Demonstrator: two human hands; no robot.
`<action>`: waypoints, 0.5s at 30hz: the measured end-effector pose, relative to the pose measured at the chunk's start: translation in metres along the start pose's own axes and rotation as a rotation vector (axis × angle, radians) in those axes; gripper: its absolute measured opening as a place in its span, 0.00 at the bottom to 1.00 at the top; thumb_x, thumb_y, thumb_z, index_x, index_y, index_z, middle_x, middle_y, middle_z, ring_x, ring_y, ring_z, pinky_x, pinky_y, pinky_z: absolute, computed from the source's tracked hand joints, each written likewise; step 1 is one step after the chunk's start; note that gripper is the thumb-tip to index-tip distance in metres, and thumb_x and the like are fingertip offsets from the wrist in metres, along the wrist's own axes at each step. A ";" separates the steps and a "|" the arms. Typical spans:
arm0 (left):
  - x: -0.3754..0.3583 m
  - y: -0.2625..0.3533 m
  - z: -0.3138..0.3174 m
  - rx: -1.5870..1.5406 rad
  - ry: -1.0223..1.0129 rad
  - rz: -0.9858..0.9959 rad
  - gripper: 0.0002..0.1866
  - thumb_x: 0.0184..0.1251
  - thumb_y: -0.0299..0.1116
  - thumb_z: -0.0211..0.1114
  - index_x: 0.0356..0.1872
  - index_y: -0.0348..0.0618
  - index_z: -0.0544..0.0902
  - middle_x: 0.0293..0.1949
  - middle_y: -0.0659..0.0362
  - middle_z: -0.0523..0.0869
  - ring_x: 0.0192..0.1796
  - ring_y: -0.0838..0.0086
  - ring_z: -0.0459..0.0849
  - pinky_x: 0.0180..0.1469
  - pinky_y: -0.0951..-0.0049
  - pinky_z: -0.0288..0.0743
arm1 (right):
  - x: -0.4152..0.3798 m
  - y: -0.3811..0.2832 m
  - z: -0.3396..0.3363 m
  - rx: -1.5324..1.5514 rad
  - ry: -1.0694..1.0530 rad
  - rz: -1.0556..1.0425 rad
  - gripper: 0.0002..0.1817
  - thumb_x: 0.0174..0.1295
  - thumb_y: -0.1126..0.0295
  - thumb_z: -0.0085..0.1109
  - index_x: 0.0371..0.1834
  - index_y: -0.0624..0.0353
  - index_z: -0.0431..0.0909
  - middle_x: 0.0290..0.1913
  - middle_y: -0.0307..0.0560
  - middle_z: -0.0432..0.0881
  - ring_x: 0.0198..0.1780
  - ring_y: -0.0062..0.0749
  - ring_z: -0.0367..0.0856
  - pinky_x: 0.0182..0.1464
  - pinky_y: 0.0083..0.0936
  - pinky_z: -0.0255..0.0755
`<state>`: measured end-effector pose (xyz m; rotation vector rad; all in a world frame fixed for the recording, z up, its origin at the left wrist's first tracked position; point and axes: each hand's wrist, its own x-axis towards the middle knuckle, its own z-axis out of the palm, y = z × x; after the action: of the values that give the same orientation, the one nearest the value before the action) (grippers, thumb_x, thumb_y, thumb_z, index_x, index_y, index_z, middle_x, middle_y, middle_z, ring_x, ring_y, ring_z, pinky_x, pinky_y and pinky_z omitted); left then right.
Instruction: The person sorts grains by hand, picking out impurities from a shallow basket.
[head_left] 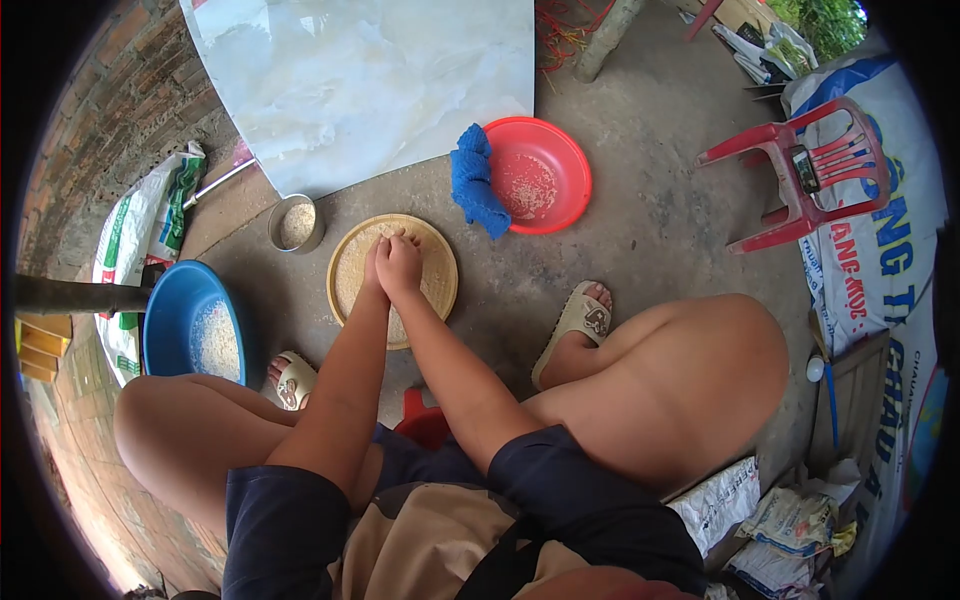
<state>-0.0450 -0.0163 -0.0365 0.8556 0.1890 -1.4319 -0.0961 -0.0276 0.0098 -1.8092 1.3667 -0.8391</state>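
Observation:
My left hand [374, 266] and my right hand [403, 262] are pressed together over a round woven tray [453, 298], fingers closed. Whatever lies between them, if anything, is hidden. Pale grains [431, 272] that look like rice are spread across the tray, which rests on the ground between my feet. Just beyond its left side stands a metal pot [318, 232] with similar grains. A blue basin [168, 325] holding pale grains sits further left. Ahead on the right, a red basin [571, 180] has some grains on its bottom, and a blue cloth [477, 187] hangs over its rim.
A large pale sheet [380, 85] lies ahead. To the right are a red plastic chair [845, 185] with a dark device on it and a big printed tarp [870, 270]. Sacks [790, 525] lie at lower right; another sack [130, 240] leans by the brick wall [95, 110].

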 end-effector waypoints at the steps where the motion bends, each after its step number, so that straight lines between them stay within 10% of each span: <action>1: -0.001 -0.004 0.006 0.002 0.000 0.002 0.17 0.68 0.44 0.47 0.48 0.45 0.74 0.39 0.57 0.80 0.40 0.67 0.78 0.46 0.66 0.73 | -0.001 -0.001 0.001 0.003 0.005 0.004 0.16 0.59 0.64 0.45 0.26 0.67 0.77 0.34 0.63 0.79 0.38 0.55 0.77 0.48 0.45 0.67; 8: -0.028 0.008 0.000 -0.015 0.001 0.011 0.15 0.68 0.43 0.47 0.43 0.44 0.75 0.35 0.58 0.80 0.37 0.69 0.78 0.43 0.65 0.73 | -0.009 -0.024 0.008 -0.143 -0.097 -0.159 0.10 0.58 0.66 0.48 0.33 0.62 0.75 0.36 0.59 0.76 0.41 0.54 0.77 0.46 0.44 0.69; 15: -0.045 0.018 0.010 -0.042 0.017 0.024 0.15 0.68 0.43 0.46 0.37 0.43 0.76 0.31 0.59 0.79 0.34 0.70 0.77 0.40 0.65 0.73 | -0.006 -0.035 0.022 -0.197 -0.359 0.120 0.14 0.56 0.62 0.51 0.34 0.62 0.77 0.39 0.62 0.78 0.42 0.56 0.77 0.48 0.43 0.70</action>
<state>-0.0398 0.0116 0.0045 0.8331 0.2202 -1.3937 -0.0617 -0.0119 0.0270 -1.8916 1.3391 -0.3047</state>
